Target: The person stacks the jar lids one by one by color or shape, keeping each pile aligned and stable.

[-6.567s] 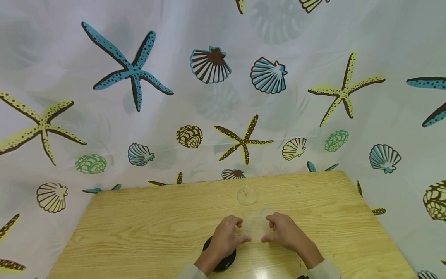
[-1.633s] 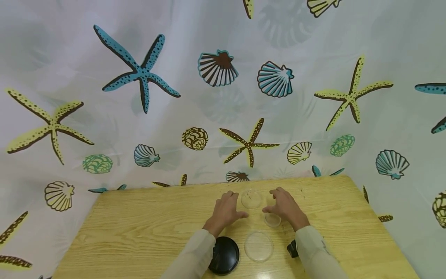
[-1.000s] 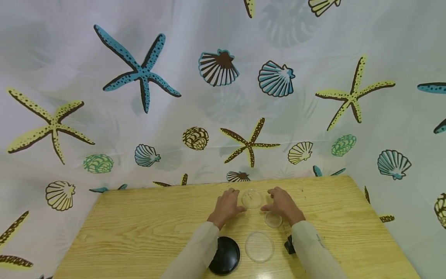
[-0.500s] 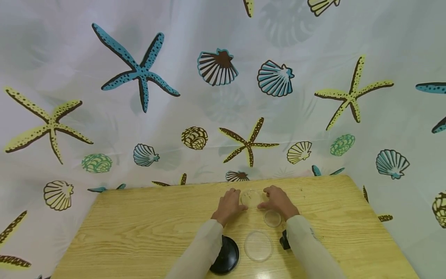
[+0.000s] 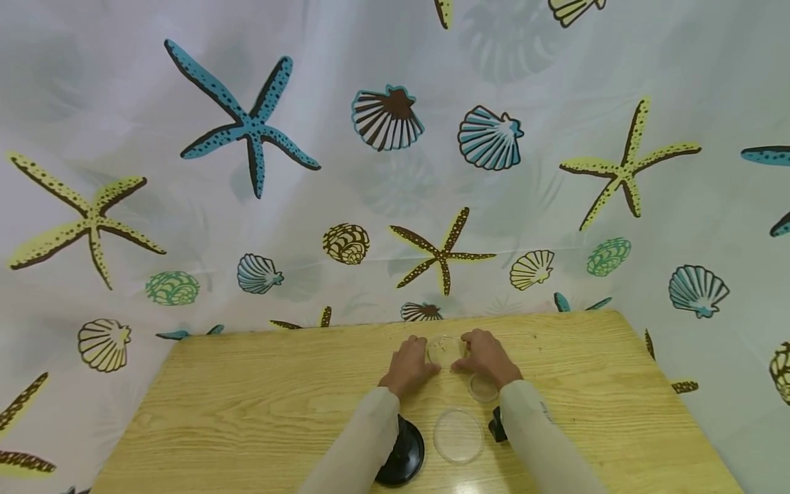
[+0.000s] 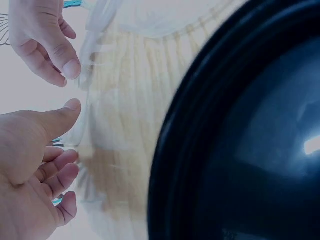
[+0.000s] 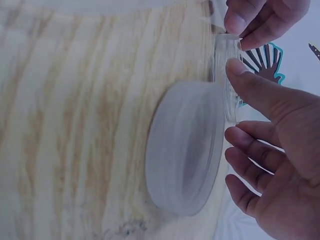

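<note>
Toward the back of the table lies a clear, shallow round dish point(image 5: 446, 351) with small marks showing on it. My left hand point(image 5: 410, 367) curls thumb and fingers round its left edge. On the opposite edge my right hand point(image 5: 489, 357) does the same, its thumb point(image 7: 240, 70) overlapping the dish's wall in the right wrist view. A smaller clear dish point(image 5: 483, 390) with a frosted-looking wall sits just under my right palm. Closer to me lies a larger clear disc point(image 5: 459, 439). My left forearm partly covers a glossy black round lid point(image 5: 407, 456).
The wooden table point(image 5: 265, 405) reaches back to a pale curtain point(image 5: 395, 185) printed with starfish and shells, which also closes in both sides. A small black block point(image 5: 497, 425) shows beside my right sleeve. In the left wrist view the black lid's rim looms close at the right.
Both hands have moved from the nearer clear pieces to the far dish. Over the last second they have drawn inward onto its edges; the dish itself stays in place.
</note>
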Demonstrator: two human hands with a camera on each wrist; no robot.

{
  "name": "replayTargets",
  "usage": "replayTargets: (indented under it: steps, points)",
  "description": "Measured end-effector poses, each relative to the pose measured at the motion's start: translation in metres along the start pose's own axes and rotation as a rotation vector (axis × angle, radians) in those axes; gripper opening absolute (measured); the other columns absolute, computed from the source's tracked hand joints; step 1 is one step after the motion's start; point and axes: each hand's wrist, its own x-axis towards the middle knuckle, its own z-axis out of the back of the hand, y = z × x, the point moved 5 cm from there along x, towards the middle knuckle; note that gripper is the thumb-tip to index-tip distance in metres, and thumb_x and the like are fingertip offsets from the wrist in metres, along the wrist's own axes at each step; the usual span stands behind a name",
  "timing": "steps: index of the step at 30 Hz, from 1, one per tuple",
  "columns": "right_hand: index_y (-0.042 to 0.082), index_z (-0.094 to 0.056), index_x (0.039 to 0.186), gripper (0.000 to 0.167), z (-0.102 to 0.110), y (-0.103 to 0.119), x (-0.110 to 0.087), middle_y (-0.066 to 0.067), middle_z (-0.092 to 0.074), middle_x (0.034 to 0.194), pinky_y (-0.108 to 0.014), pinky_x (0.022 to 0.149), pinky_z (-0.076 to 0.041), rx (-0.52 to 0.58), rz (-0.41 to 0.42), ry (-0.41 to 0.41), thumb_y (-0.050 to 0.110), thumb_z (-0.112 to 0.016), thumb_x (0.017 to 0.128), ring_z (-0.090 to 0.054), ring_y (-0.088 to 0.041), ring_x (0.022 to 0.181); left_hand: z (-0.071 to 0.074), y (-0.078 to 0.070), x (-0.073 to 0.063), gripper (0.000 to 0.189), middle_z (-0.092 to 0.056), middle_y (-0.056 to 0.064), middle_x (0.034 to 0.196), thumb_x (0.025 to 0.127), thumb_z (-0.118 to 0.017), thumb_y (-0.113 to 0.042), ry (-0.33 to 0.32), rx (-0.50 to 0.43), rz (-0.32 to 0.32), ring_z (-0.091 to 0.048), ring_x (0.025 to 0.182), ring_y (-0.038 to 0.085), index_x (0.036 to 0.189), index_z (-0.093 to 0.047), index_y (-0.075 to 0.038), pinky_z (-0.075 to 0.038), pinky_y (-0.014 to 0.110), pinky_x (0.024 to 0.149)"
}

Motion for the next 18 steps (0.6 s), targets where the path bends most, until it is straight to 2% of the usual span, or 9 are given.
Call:
replayTargets:
  steps: [5, 9, 12, 18]
  points:
    - [0.002, -0.066, 0.093, 0.035, -0.0022, 0.0034, -0.0001, -0.003, -0.050, 0.071, -0.029, 0.056, -0.031, 0.009, 0.017, -0.006, 0.024, -0.083, 0.072, -0.040, -0.015, 0.062, -0.0027, 0.0011, 0.0019, 0.054, -0.055, 0.018, 0.123, 0.085, -0.072, -0.027, 0.002, -0.007, 0.014, -0.054, 0.114, 0.035, 0.127, -0.054, 0.002, -0.042, 0.053, 0.097]
    - [0.002, -0.064, 0.089, 0.033, -0.0035, 0.0035, 0.0005, -0.001, -0.047, 0.068, -0.028, 0.054, -0.030, 0.014, 0.003, -0.009, 0.024, -0.083, 0.073, -0.038, -0.015, 0.060, -0.0039, 0.0002, 0.0027, 0.053, -0.056, 0.017, 0.124, 0.085, -0.072, -0.028, 0.008, -0.004, 0.022, -0.053, 0.115, 0.034, 0.126, -0.055, 0.000, -0.041, 0.053, 0.098]
    - [0.002, -0.065, 0.094, 0.035, -0.0037, 0.0032, 0.0010, -0.002, -0.049, 0.070, -0.028, 0.055, -0.032, 0.025, -0.012, -0.013, 0.024, -0.083, 0.073, -0.040, -0.015, 0.061, -0.0038, -0.0011, 0.0032, 0.053, -0.056, 0.016, 0.125, 0.086, -0.071, -0.029, 0.007, 0.016, 0.020, -0.053, 0.116, 0.033, 0.127, -0.054, 0.000, -0.041, 0.052, 0.098]
    - [-0.001, -0.064, 0.116, 0.054, -0.0038, 0.0032, 0.0010, -0.003, -0.055, 0.077, -0.029, 0.060, -0.037, 0.016, -0.020, -0.008, 0.025, -0.083, 0.073, -0.046, -0.016, 0.066, -0.0043, -0.0022, 0.0027, 0.048, -0.057, 0.014, 0.121, 0.086, -0.071, -0.029, -0.002, 0.059, 0.014, -0.054, 0.112, 0.031, 0.123, -0.056, -0.002, -0.042, 0.051, 0.097]
